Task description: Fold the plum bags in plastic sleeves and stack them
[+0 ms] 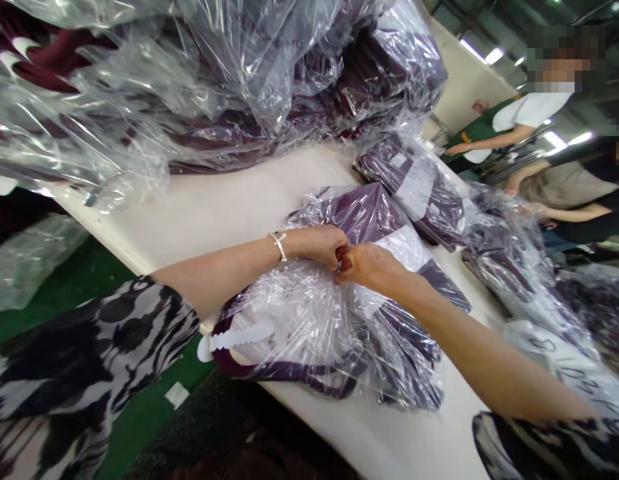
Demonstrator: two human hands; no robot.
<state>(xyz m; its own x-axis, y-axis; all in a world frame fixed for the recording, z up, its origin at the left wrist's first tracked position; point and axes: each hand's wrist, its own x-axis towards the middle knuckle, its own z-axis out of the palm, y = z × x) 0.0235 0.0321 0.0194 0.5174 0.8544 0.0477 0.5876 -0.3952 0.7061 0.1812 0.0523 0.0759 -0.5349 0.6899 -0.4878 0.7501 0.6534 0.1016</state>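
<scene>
Meeting over a clear plastic bag point(309, 310), the left hand point(322, 245) and right hand point(374, 267) work at its film, a folded maroon garment point(357, 207) inside, at the near edge of the cream table point(224, 200). Doing this well, I'd judge, means catching film alone — no cloth — and pulling evenly so the folds stay flat. The fingers of both hands are curled in, tips nearly touching, apparently pinching the plastic — the exact fold between them is hidden from me.
</scene>
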